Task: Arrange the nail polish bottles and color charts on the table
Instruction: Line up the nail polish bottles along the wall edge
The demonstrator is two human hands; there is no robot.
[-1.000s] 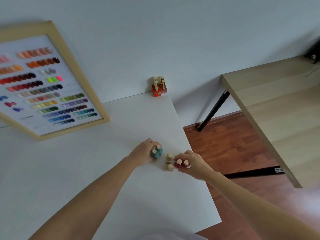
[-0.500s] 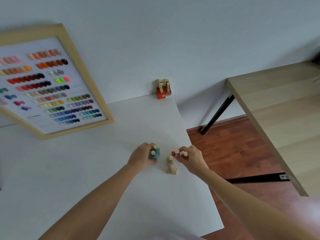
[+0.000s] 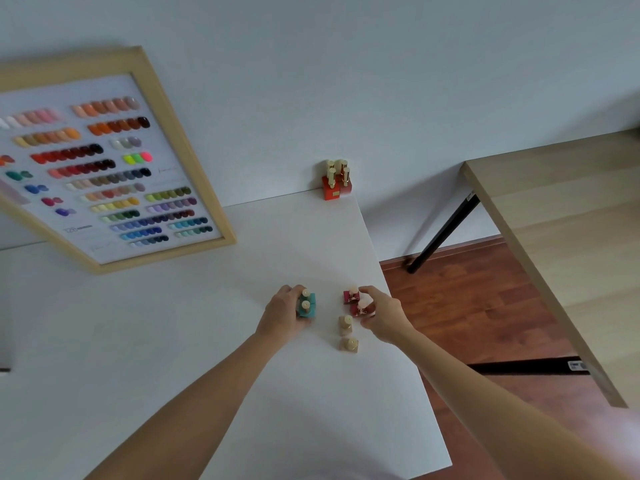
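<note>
Both hands have drawn apart since half a second ago, widening the gap on the white table [image 3: 173, 341]: the left hand [image 3: 282, 315] curls round two square teal bottles with cream caps [image 3: 307, 305], the right hand [image 3: 382, 317] pinches two crimson bottles [image 3: 355, 303]. Two upright beige bottles [image 3: 347, 336] stand untouched between the hands, just inside the right fingers [image 3: 367, 291] and nearer that hand. Orange-red bottles [image 3: 335, 183] wait far beyond the fingertips at the wall, the wood-framed colour chart [image 3: 104, 168] leaning beyond the left fingers.
</note>
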